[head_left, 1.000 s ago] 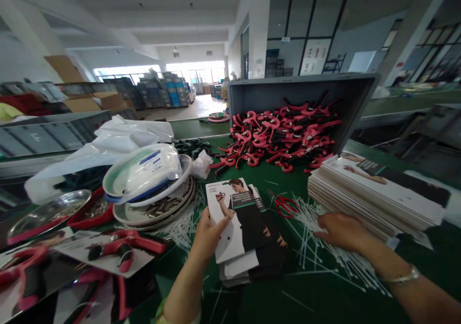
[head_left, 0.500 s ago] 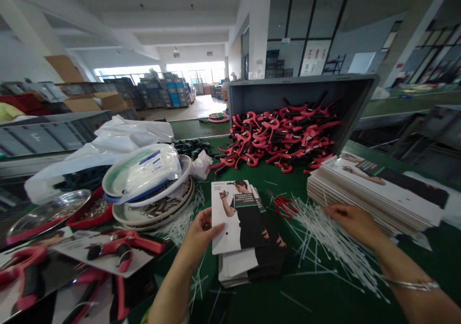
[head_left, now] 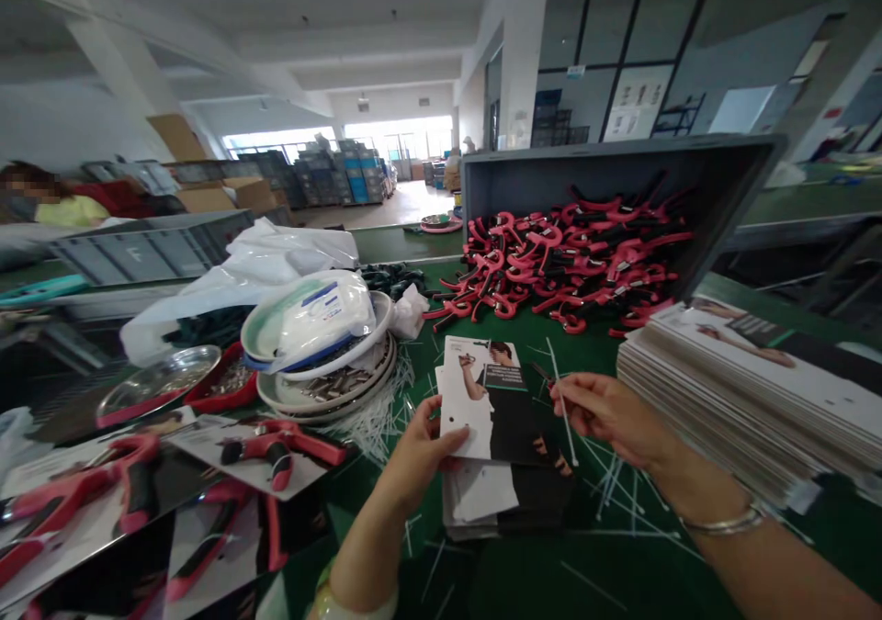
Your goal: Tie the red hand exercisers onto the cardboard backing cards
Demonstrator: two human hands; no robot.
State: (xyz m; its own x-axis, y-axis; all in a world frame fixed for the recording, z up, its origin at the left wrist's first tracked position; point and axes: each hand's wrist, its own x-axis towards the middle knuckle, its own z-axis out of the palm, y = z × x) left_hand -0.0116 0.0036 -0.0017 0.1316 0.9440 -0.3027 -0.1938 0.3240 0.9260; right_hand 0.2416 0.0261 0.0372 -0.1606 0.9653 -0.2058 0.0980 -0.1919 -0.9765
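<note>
My left hand (head_left: 425,444) grips the left edge of a printed backing card (head_left: 482,404), thumb on its face. The card is tilted up over a stack of similar cards (head_left: 482,501) on the green table. Between the thumb and fingers of my right hand (head_left: 613,413) is a thin white cable tie (head_left: 566,422), held roughly upright just right of the card. More loose cable ties (head_left: 630,501) lie under and beside the right hand. The wrist wears a silver bangle (head_left: 723,521). Red-handled cutters behind the right fingers are mostly hidden.
A grey crate (head_left: 620,153) on its side spills red-and-black spring clamps (head_left: 551,253). A tall stack of cards (head_left: 730,409) stands at right. Bowls of metal parts (head_left: 331,390) and clamps on cards (head_left: 276,450) are at left. A person (head_left: 62,199) sits far left.
My right hand has lifted from the cable tie pile and moved left toward the card, with one tie in its fingers. My left hand keeps its hold on the card. The view has turned left.
</note>
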